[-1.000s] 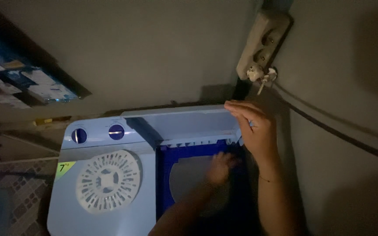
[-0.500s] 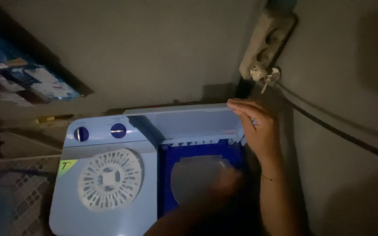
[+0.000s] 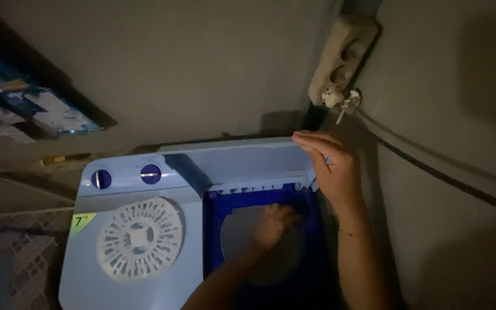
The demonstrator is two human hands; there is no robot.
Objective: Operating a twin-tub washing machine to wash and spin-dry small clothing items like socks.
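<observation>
- Your right hand (image 3: pixel 333 169) has its fingers curled over the far right corner of the raised lid (image 3: pixel 242 161), propping it upright against the wall; a light grip, thumb hidden behind the panel.
- That lid looks like thin, pale plastic: light, a bit flexible, hinged along its lower edge. Holding it by the top rim near the corner, as you do, seems the safest spot; the middle would likely flex.
- Your left hand (image 3: pixel 274 223) is down in the blue spin compartment (image 3: pixel 212 229), on the round grey inner cover (image 3: pixel 239 235). It is blurred, so I cannot tell whether it grips or just rests flat.
- That grey disc reads as smooth, stiff plastic, probably slippery when wet; its edge looks the better place to take hold.
- To the left, the washing machine (image 3: pixel 87 270) shows its white slotted wash lid (image 3: pixel 140 238), closed, with two blue dials (image 3: pixel 151 173) above.
- A power strip (image 3: pixel 344 54) with one plug in it hangs on the wall just above your right hand. Dim light hides finer detail.
</observation>
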